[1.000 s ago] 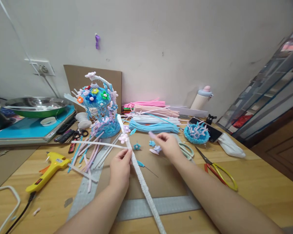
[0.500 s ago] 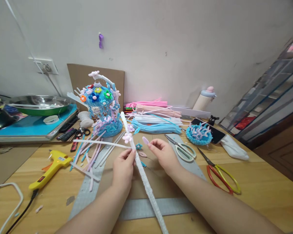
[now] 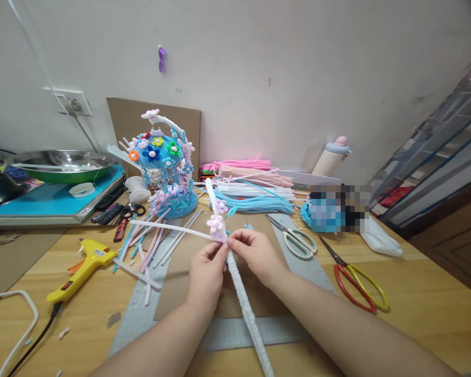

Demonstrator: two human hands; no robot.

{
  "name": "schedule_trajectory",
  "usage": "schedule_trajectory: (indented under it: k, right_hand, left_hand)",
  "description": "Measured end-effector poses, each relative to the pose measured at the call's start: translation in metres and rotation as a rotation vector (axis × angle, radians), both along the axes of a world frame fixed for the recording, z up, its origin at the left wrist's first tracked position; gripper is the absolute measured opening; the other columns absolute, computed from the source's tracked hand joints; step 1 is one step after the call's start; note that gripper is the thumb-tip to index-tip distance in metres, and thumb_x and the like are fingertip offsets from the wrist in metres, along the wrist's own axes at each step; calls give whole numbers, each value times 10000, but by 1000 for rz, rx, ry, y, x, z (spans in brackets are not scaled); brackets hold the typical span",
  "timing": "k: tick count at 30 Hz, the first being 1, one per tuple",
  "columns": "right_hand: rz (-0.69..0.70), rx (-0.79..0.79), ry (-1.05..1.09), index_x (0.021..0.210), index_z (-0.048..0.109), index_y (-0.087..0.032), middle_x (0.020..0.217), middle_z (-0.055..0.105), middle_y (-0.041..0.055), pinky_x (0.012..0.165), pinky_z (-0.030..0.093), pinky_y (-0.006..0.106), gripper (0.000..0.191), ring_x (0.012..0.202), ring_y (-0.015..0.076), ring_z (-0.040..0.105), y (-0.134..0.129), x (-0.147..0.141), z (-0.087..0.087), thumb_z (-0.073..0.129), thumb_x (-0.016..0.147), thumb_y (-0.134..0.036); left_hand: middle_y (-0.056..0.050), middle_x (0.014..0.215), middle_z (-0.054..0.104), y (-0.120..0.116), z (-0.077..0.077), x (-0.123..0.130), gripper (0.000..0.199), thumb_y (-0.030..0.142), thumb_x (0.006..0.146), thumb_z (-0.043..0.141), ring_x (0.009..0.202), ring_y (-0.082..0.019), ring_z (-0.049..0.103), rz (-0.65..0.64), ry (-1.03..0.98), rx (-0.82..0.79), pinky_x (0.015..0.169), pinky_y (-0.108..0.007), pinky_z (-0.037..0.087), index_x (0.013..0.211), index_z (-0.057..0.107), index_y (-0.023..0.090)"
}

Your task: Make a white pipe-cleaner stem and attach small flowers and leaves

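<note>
My left hand (image 3: 207,272) is closed around a long stem wrapped in white pipe cleaner (image 3: 244,303), which slants up from the lower edge. A loose white pipe cleaner (image 3: 168,226) sticks out leftward from the same grip. Pale pink fuzzy flowers (image 3: 215,224) sit on the stem above my fingers. My right hand (image 3: 256,256) pinches beside the left, fingertips at the stem. A pale lilac petal (image 3: 221,236) lies against the stem there, its lower end hidden by my fingers. A small blue leaf shape (image 3: 232,211) shows just beyond the stem.
A yellow glue gun (image 3: 82,267) lies left, near cut pipe cleaner pieces (image 3: 151,246). Behind stands a flower-covered blue jellyfish-like ornament (image 3: 159,157). Pipe cleaner bundles (image 3: 255,201) lie at the back. Light-handled scissors (image 3: 300,243) and red-and-yellow scissors (image 3: 361,285) lie right. Part of the right side is pixelated.
My right hand has moved left with the lilac petal, from apart to against the stem. The stem's top has shifted slightly right. My left hand keeps its grip.
</note>
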State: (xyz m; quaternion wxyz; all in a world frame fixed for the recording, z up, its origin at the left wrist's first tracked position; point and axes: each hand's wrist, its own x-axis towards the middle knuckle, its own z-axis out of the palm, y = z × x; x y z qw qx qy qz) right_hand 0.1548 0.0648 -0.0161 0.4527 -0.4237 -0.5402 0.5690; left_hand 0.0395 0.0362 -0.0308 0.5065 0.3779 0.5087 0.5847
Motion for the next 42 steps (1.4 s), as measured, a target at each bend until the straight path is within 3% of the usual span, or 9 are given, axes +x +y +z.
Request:
schedule_trajectory:
  k: [3, 8, 15, 24, 30, 34, 36, 39, 42]
  right_hand:
    - [54, -49, 24, 804, 610, -163, 627, 522, -28, 462, 300, 213, 220, 521, 86, 425, -1, 1, 2, 651, 666, -330]
    - [-48, -35, 103, 772, 495, -186, 646, 509, -50, 437, 306, 187, 273, 508, 72, 437, -1, -3, 1, 688, 590, -253]
    - [97, -143, 194, 792, 453, -188, 588, 457, -78, 366, 219, 158, 246, 418, 49, 394, -2, 1, 2, 643, 645, -236]
    - [156, 153, -171, 759, 477, -183, 637, 450, -63, 439, 280, 172, 81, 471, 50, 363, 8, 27, 6, 536, 704, -190]
    - [-210, 292, -608, 737, 497, -183, 643, 513, -31, 525, 360, 218, 70, 545, 106, 455, 53, 65, -19, 477, 671, -179]
    - [-271, 328, -727, 708, 567, -175, 621, 528, -13, 574, 368, 251, 124, 591, 141, 478, 73, 72, -37, 501, 621, -118]
    - [-320, 376, -760, 743, 593, -172, 724, 564, 23, 649, 386, 279, 133, 694, 169, 505, 68, 66, -30, 530, 637, -122]
    - [-347, 514, -749, 891, 597, -181, 905, 578, 53, 734, 395, 281, 155, 805, 171, 516, 40, 44, 4, 516, 759, -197]
    - [-88, 777, -736, 1056, 556, -213, 913, 607, 30, 706, 410, 249, 224, 776, 145, 550, 1, 10, 44, 455, 857, -234]
  left_hand:
    - [63, 440, 427, 0, -1, -1, 253, 384, 671, 665, 445, -73, 370, 6, 2, -1, 445, -192, 279, 700, 665, 132]
    - [64, 422, 422, 1, 2, 1, 243, 378, 652, 675, 433, -71, 354, -7, -6, -1, 441, -195, 264, 645, 647, 137]
    - [50, 443, 462, 1, 2, 1, 268, 396, 616, 694, 438, -69, 352, -46, -44, -27, 449, -196, 261, 622, 649, 133]
    - [58, 442, 466, 2, 3, -1, 202, 326, 633, 697, 446, -71, 373, -26, -70, -38, 472, -199, 281, 693, 695, 134]
    - [6, 541, 612, 6, 4, -9, 173, 308, 650, 697, 553, -119, 542, 14, -106, -44, 545, -210, 383, 694, 698, 140]
    - [-21, 640, 671, 6, 4, -9, 197, 318, 642, 704, 617, -142, 605, 24, -127, -55, 588, -224, 435, 715, 678, 138]
    - [-29, 660, 677, 5, 5, -6, 217, 338, 642, 699, 636, -166, 631, 3, -141, -65, 584, -246, 456, 719, 659, 139]
    - [-35, 680, 681, 2, 7, -4, 224, 340, 636, 700, 616, -182, 639, -16, -136, -62, 560, -267, 465, 721, 645, 141]
    - [-33, 666, 679, 0, 8, -4, 151, 276, 637, 692, 603, -182, 623, -19, -102, -19, 581, -284, 468, 706, 657, 147]
